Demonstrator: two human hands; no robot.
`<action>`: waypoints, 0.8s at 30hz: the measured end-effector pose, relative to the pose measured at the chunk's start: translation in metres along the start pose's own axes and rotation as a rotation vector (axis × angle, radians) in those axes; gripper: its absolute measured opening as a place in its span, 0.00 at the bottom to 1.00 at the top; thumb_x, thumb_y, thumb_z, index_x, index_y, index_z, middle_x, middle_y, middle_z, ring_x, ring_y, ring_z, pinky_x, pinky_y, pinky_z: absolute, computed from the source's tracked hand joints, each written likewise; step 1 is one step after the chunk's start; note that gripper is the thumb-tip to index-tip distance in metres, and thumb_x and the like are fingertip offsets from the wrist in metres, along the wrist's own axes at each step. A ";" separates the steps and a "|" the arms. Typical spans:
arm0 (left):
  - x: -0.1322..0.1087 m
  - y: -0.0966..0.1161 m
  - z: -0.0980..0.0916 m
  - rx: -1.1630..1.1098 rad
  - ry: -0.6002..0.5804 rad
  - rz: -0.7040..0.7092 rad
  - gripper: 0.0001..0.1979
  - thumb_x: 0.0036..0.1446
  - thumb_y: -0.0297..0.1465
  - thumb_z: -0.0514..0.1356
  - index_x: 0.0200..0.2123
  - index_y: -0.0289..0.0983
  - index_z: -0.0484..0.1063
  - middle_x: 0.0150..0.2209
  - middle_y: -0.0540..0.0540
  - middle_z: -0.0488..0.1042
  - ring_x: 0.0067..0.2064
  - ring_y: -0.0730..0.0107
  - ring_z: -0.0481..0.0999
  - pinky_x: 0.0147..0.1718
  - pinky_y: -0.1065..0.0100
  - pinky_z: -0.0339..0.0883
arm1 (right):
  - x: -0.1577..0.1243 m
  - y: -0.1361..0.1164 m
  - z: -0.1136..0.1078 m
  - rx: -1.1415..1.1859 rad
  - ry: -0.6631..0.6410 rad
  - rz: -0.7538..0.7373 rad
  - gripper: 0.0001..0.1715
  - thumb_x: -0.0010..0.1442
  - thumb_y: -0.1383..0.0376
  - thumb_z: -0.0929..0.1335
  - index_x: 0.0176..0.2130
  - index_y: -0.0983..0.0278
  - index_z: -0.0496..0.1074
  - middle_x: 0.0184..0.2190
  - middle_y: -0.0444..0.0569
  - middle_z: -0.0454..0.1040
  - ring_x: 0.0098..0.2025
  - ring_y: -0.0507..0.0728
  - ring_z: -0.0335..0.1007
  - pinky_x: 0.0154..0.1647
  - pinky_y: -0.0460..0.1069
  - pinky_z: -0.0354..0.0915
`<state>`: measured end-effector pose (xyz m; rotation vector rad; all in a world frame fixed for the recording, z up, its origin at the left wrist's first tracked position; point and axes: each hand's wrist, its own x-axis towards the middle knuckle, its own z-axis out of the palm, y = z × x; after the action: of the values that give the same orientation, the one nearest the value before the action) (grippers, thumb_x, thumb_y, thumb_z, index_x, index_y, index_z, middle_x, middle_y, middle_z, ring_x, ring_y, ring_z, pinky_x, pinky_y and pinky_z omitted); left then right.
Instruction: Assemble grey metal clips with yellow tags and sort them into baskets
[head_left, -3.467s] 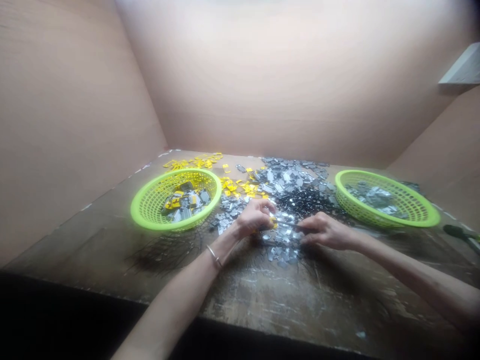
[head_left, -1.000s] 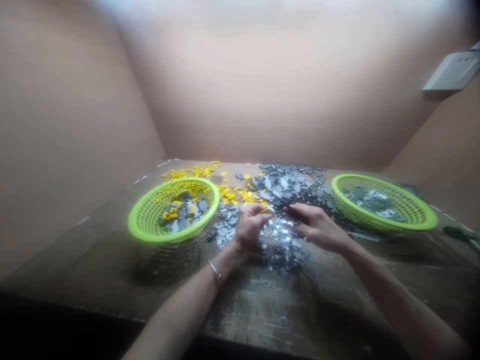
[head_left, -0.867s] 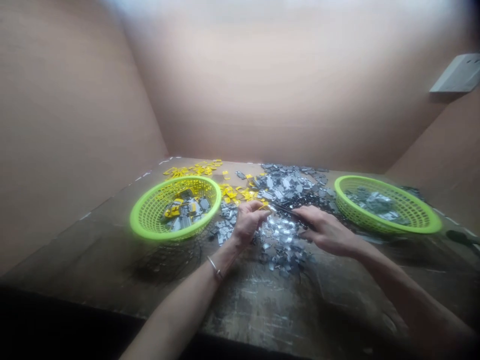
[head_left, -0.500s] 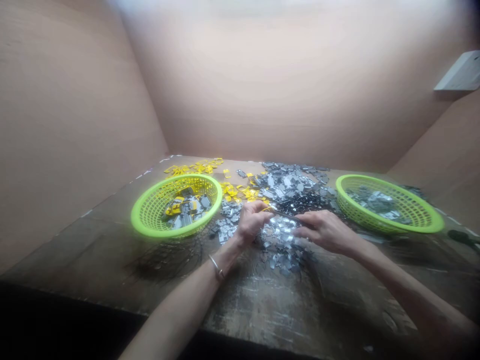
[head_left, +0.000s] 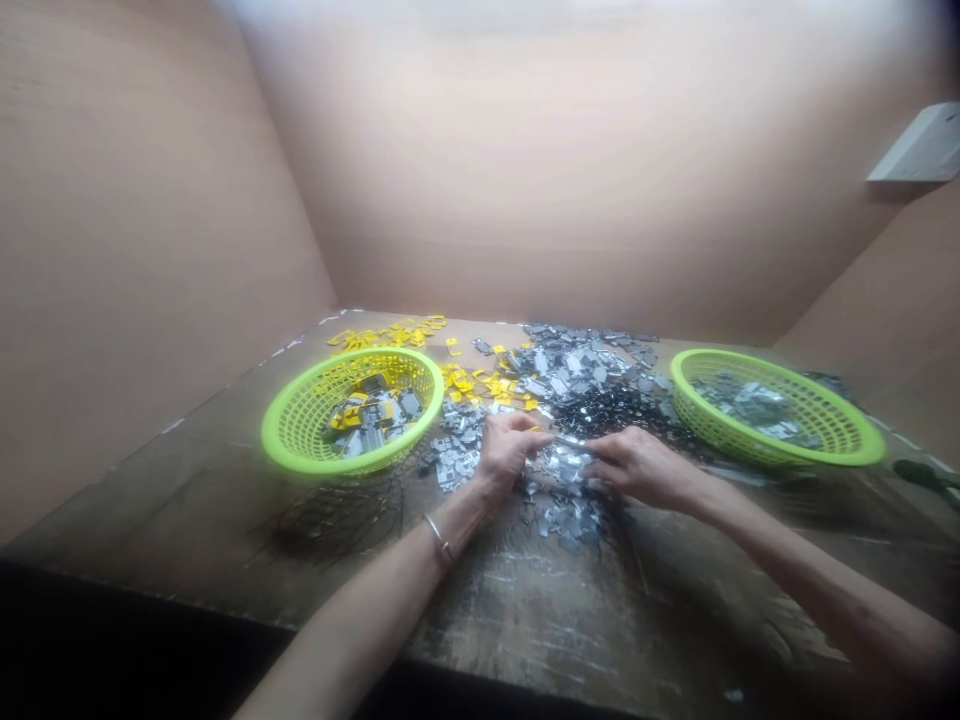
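My left hand (head_left: 508,452), a bangle on its wrist, pinches a small yellow piece (head_left: 535,430) over the middle of the table. In my right hand (head_left: 637,466) the fingers are closed around a thin dark stick-like tool (head_left: 568,443) whose tip reaches the left fingertips. Exactly what the tool is cannot be made out. Below both hands lies a heap of shiny silver pieces (head_left: 566,510). Just beyond them is a pile of small black pieces (head_left: 611,408). Grey flat pieces (head_left: 459,460) lie left of my left hand.
On the left stands a green basket (head_left: 281,440) with grey and yellow pieces inside. Another green basket (head_left: 862,445) at the right holds grey pieces. Loose yellow pieces (head_left: 397,333) and a grey heap (head_left: 589,360) lie farther back. Walls enclose the wooden table (head_left: 510,620).
Both hands have come slightly lower and nearer to me, still meeting at the tool's tip. Less of the yellow piece shows now. The baskets and heaps look the same.
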<state>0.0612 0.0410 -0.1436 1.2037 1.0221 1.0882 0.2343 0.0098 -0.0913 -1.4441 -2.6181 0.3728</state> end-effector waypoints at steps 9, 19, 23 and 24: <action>-0.003 0.005 -0.002 0.111 0.091 0.057 0.08 0.33 0.33 0.60 0.18 0.33 0.68 0.13 0.53 0.62 0.17 0.81 0.59 0.16 0.76 0.51 | 0.004 0.002 0.008 0.033 0.013 -0.003 0.14 0.51 0.62 0.59 0.29 0.63 0.71 0.16 0.44 0.67 0.18 0.48 0.57 0.20 0.43 0.50; 0.000 0.020 -0.002 -0.206 0.124 0.109 0.17 0.39 0.40 0.57 0.29 0.32 0.66 0.19 0.51 0.65 0.17 0.81 0.61 0.15 0.77 0.54 | -0.003 0.004 0.011 0.090 0.173 0.148 0.17 0.49 0.55 0.60 0.26 0.64 0.70 0.21 0.46 0.70 0.22 0.51 0.62 0.22 0.43 0.53; 0.004 0.050 -0.023 -0.587 0.257 0.318 0.19 0.45 0.45 0.51 0.32 0.34 0.64 0.30 0.46 0.67 0.30 0.76 0.68 0.28 0.71 0.64 | -0.006 0.016 0.009 0.116 0.257 0.233 0.22 0.50 0.52 0.58 0.25 0.64 0.70 0.20 0.47 0.70 0.21 0.51 0.62 0.21 0.44 0.53; 0.006 0.056 -0.030 -0.677 0.319 0.355 0.20 0.45 0.46 0.50 0.34 0.35 0.63 0.33 0.45 0.67 0.34 0.74 0.68 0.32 0.69 0.64 | -0.006 0.021 0.008 0.100 0.275 0.268 0.23 0.50 0.51 0.57 0.26 0.64 0.70 0.20 0.47 0.70 0.22 0.52 0.62 0.22 0.44 0.54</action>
<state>0.0284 0.0550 -0.0902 0.6744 0.5854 1.7710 0.2531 0.0145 -0.1050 -1.6824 -2.1695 0.3018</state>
